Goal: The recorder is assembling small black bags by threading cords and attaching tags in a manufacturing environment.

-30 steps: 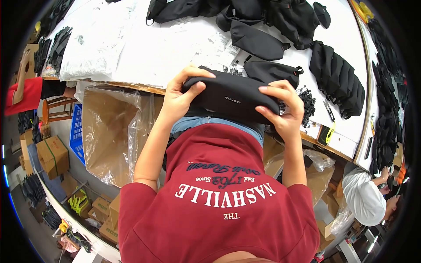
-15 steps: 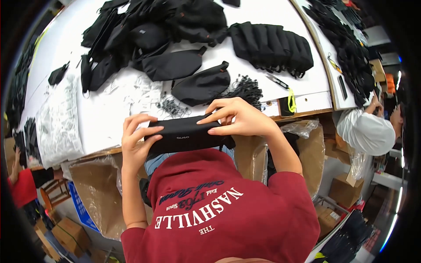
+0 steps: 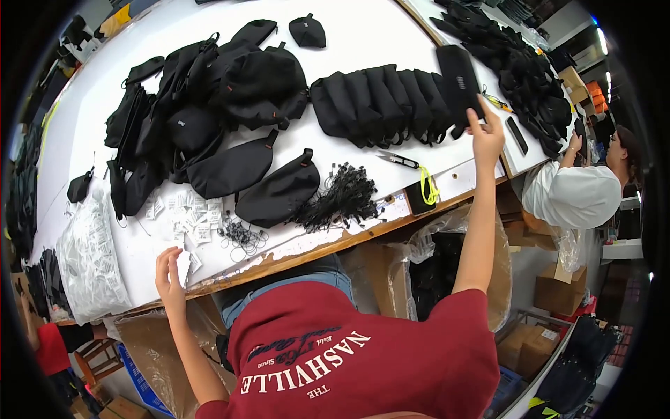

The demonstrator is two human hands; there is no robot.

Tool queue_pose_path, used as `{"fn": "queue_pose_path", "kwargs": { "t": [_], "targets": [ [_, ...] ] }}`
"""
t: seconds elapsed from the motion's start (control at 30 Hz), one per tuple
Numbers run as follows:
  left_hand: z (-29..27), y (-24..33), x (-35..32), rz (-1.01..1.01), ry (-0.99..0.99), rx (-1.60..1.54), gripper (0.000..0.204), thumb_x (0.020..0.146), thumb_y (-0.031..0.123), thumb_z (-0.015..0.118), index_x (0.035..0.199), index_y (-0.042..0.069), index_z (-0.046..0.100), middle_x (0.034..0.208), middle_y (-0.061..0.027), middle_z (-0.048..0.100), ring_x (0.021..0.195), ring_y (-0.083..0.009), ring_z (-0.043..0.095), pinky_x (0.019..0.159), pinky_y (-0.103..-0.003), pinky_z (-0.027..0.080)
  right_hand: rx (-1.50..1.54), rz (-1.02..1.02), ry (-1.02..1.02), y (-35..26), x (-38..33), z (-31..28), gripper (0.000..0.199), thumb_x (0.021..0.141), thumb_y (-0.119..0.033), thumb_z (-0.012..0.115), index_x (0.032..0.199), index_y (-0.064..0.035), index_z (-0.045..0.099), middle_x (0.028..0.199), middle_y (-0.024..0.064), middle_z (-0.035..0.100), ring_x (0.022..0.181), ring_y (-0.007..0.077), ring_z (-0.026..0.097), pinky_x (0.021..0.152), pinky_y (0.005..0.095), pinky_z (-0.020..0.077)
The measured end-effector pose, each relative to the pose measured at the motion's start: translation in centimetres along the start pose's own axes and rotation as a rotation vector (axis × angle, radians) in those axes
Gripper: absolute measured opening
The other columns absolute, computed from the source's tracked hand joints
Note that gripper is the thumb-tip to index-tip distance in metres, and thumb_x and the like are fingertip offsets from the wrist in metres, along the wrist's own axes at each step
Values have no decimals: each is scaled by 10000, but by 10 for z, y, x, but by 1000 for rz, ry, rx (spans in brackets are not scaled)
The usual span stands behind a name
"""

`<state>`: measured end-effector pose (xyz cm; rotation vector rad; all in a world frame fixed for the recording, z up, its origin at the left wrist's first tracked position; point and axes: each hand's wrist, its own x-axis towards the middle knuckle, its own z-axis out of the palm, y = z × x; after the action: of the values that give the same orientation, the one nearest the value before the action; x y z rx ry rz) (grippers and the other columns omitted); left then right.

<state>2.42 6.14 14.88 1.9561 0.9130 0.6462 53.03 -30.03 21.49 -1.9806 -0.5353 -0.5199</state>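
At the right end of a row of black pouches [image 3: 380, 105], my right hand [image 3: 486, 136] is closed on the near end of a slim black pouch [image 3: 458, 80]. That pouch stands or leans against the row, its small pale print facing up. My left hand [image 3: 169, 276] is at the table's front edge with its fingers stretched out. A small white label [image 3: 183, 267] shows right beside those fingers; whether they touch it I cannot tell. Beyond lie loose white labels [image 3: 197, 220], thin dark loops [image 3: 241, 237] and a heap of black cord pieces [image 3: 342, 199].
Black bags and pouches [image 3: 195, 133] are heaped on the white table [image 3: 363, 35]. A clear bag of white labels [image 3: 87, 244] sits at the left. A cutter [image 3: 399, 160] with a yellow cord lies near the front edge. A person in white [image 3: 576, 195] works at the right.
Both hands held the black pouch in front of me. My left hand has let go and moved down left; my right has carried the pouch to the row's right end. The view has shifted.
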Motion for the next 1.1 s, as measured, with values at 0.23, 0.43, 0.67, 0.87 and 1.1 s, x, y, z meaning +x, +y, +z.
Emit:
{"fn": "queue_pose_path", "kwargs": {
  "t": [0.23, 0.43, 0.67, 0.87, 1.1],
  "targets": [
    [-11, -36, 4, -35, 131, 321, 254, 956, 238, 496, 1109, 60, 594, 1239, -124, 468, 1189, -275, 417, 983, -388, 340, -613, -38, 58, 127, 50, 4, 384, 801, -263, 654, 1185, -259, 640, 969, 134, 593, 890, 287, 609, 830, 354, 482],
    [-13, -57, -9, -28, 123, 467, 259, 944, 235, 515, 1132, 69, 579, 1273, -140, 439, 1203, -296, 390, 1020, -418, 295, -224, 382, -452, 131, 52, 41, 407, 838, -330, 634, 1237, -257, 602, 1038, 170, 627, 899, 250, 622, 840, 342, 473],
    [-18, -78, -18, -59, 173, 610, 355, 914, 253, 552, 1228, 87, 534, 1317, -157, 415, 1244, -342, 342, 1029, -448, 282, -419, 216, -556, 159, 53, 55, 364, 882, -348, 560, 1240, -412, 561, 1089, 115, 600, 1058, 242, 562, 941, 465, 369],
    [-25, -99, -6, 25, 165, 721, 506, 856, 266, 618, 1303, 85, 466, 1286, -165, 450, 1200, -361, 376, 1013, -464, 296, -173, 299, -491, 195, 55, 44, 521, 818, -310, 578, 1324, -348, 460, 1220, 125, 533, 1150, 287, 515, 961, 554, 337],
    [-27, -83, 3, -18, 247, 809, 639, 766, 300, 716, 1309, 82, 458, 1221, -151, 482, 1145, -353, 408, 969, -453, 332, -616, -157, -73, 88, 39, 62, 460, 813, -293, 608, 1250, -176, 522, 1160, 135, 554, 1076, 329, 525, 925, 497, 384]
  ]
}}
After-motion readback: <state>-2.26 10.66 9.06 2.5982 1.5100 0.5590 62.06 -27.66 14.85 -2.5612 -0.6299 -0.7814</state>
